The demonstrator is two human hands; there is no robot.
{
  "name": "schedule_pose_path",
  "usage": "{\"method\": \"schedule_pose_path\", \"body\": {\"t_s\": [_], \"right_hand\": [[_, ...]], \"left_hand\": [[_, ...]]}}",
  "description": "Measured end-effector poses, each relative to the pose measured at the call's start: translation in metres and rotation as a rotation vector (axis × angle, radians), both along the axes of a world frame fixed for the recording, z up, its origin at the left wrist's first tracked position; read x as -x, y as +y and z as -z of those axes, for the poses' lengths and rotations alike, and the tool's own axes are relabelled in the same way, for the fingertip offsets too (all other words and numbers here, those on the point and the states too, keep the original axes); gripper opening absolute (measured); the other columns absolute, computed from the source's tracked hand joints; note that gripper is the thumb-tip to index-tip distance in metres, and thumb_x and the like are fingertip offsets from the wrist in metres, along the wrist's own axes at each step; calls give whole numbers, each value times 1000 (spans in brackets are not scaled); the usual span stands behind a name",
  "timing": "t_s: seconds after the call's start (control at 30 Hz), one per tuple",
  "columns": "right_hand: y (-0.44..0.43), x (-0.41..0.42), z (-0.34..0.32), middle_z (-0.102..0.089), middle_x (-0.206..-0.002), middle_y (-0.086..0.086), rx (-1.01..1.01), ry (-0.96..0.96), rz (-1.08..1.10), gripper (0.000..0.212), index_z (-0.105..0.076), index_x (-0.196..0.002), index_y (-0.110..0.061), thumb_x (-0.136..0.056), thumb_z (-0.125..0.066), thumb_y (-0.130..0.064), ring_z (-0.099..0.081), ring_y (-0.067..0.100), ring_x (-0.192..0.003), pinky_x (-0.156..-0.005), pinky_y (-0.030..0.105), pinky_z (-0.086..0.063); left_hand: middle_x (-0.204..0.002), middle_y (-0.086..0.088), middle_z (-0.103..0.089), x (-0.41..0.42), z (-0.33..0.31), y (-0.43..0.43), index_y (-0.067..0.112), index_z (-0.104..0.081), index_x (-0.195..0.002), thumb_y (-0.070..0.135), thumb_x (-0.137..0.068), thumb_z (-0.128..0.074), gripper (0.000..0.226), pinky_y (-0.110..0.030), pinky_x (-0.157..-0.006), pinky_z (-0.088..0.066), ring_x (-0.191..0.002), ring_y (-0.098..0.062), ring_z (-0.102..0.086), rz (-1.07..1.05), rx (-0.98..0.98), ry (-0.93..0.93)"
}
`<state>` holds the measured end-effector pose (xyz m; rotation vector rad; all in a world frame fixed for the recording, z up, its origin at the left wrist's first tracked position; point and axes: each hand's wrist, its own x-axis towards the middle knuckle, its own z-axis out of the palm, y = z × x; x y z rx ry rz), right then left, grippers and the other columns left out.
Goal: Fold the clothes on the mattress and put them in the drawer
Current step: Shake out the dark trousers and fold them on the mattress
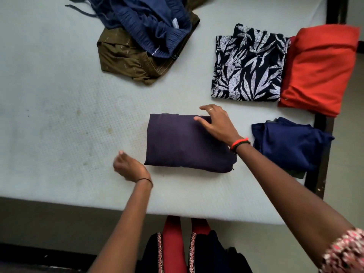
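**Purple garment [177, 146] folded to a rectangle on the mattress [59, 95]; right hand [216, 125] resting on its far right corner.**

Right hand: fingers spread and straight, lying on the cloth, pinching nothing. Left hand [128, 168]: just off the garment's left edge, fingers loosely curled, holding nothing; blurred. Likely step: flattening the finished fold. To do it well, sweep the palm from that corner toward the left hand, keep the edges square, then lift from beneath with both hands so the layers do not open. Just right of the pressing hand: folded navy garment [289, 142], overhanging the bed frame [319, 174]; it could slip if nudged. Beyond the hand: leaf-print garment [248, 66] and red garment [319, 69], folded, touching. Farther beyond, leftward: unfolded blue drawstring garment [153, 26] heaped on an olive garment [126, 60]. Drawer not in view.
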<state>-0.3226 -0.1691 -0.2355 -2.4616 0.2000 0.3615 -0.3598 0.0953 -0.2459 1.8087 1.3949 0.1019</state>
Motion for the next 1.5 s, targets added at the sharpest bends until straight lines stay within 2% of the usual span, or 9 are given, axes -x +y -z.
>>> {"method": "schedule_pose_path", "body": {"t_s": [0.1, 0.17, 0.33, 0.5, 0.83, 1.03, 1.13, 1.33, 1.5], "right_hand": [[15, -25, -12, -52, -130, 2, -171, 301, -164, 78, -47, -132, -21, -72, -66, -66, -49, 18, -120, -105, 37, -38], [23, -39, -12, -49, -130, 1, -100, 430, -283, 87, -46, -134, -22, -65, -68, -70, -49, 18, -118, -103, 38, -39], [23, -58, -10, -59, -113, -3, -128, 615, -331, 74, -55, -115, -19, -61, -75, -65, -57, 18, -103, -89, 33, -46], [21, -59, -3, -59, -115, -5, -158, 697, -332, 75, -52, -116, -23, -59, -76, -65, -56, 17, -105, -95, 35, -45], [9, -60, -13, -66, -105, -10, -300, 727, -293, 60, -61, -110, -26, -61, -81, -54, -63, 10, -95, -85, 29, -52], [-24, -66, -37, -66, -104, -10, -311, 695, -255, 60, -62, -110, -26, -61, -81, -54, -63, 9, -96, -86, 26, -51], [-55, -79, -56, -67, -103, -9, -289, 656, -208, 61, -63, -110, -24, -60, -82, -54, -64, 11, -96, -87, 25, -51], [-140, -88, -92, -70, -95, -13, -410, 446, 149, 44, -68, -99, -24, -65, -81, -47, -66, 4, -89, -70, 11, -47], [-189, -77, -79, -73, -103, 5, -791, 221, 682, 55, -69, -101, -13, -59, -85, -44, -69, 19, -96, -83, 30, -55]], "left_hand": [[-141, -19, -44, 34, -18, -37, 0, -43, -133, 66, -87, -39, 80, -55, -107, -28, -128, -36, -43, -531, 419, 155], [-147, -13, -40, 51, -32, -68, 7, -38, -140, 75, -80, -41, 91, -51, -111, -24, -134, -30, -39, -487, 609, 157], [-127, 9, -60, 54, -52, -129, 29, -55, -122, 62, -81, -57, 54, -34, -106, -38, -114, -9, -56, -197, 994, -53], [-112, 7, -69, 48, -38, -124, 27, -63, -103, 52, -74, -71, 38, -30, -93, -49, -105, -12, -64, -146, 1000, -17], [-125, 9, -60, 57, -34, -108, 29, -52, -123, 48, -81, -66, 49, -35, -108, -34, -117, -11, -52, -58, 1054, 104], [-129, -1, -59, 50, -58, -134, 21, -44, -136, 38, -78, -68, 64, -27, -80, -50, -113, -16, -58, -179, 1185, 13], [-127, 0, -61, 31, -70, -157, 23, -47, -133, 39, -83, -65, 56, -33, -87, -49, -113, -17, -58, -68, 1196, 64], [-116, 4, -68, -45, -84, -209, 21, -63, -118, 37, -82, -70, 40, -36, -90, -52, -105, -14, -64, 299, 1009, 45], [-99, 3, -72, -135, -87, -258, 17, -71, -90, 32, -76, -77, 21, -35, -91, -54, -94, -12, -66, 641, 855, -60]]}}
